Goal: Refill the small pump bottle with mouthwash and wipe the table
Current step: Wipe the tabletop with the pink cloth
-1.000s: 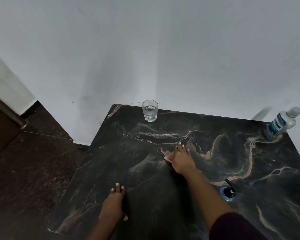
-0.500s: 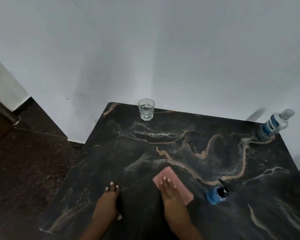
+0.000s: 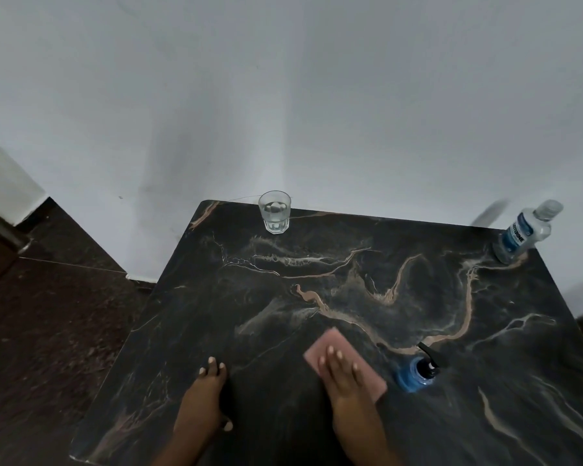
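Cloth (image 3: 345, 359) under flat right fingers (image 3: 337, 359); pump bottle (image 3: 416, 373) beside (upright); left fingers (image 3: 211, 366) flat

Two bare forearms at the bottom of the frame, no sleeves or cuffs in view. Left hand (image 3: 205, 395) and right hand (image 3: 345, 381) ungloved. No rings, watch or bands to be seen. Short nails, pale at the fingertips (image 3: 330, 350). Wrists bare too.
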A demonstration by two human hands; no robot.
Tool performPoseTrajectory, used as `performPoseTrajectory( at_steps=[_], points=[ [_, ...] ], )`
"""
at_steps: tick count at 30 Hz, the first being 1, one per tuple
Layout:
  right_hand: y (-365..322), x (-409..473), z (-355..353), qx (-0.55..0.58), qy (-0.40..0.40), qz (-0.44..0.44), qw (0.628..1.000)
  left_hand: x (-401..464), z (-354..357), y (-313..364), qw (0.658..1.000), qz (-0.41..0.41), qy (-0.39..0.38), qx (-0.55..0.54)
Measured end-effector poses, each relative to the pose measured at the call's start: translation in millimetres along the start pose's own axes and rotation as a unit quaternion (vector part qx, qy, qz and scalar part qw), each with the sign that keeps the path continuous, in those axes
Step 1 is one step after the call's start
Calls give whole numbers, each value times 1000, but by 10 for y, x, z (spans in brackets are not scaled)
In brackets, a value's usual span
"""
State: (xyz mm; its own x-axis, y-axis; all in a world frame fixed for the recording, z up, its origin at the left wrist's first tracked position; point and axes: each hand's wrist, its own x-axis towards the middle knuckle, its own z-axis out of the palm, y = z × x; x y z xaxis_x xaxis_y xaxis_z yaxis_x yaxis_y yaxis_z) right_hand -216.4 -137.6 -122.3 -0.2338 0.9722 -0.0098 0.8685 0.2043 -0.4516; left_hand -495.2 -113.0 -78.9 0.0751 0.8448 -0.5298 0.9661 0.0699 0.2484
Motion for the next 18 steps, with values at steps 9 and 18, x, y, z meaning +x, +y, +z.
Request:
performPoseTrajectory(
  at_steps=[9,18],
  points=[
    [509,1374,-551,-45,24,308,950,3,-29,6,1000,2,-22,17],
    [-488,1953,80,-64,-49,182,980,121,7,18,996,-15,-60,69]
  ],
)
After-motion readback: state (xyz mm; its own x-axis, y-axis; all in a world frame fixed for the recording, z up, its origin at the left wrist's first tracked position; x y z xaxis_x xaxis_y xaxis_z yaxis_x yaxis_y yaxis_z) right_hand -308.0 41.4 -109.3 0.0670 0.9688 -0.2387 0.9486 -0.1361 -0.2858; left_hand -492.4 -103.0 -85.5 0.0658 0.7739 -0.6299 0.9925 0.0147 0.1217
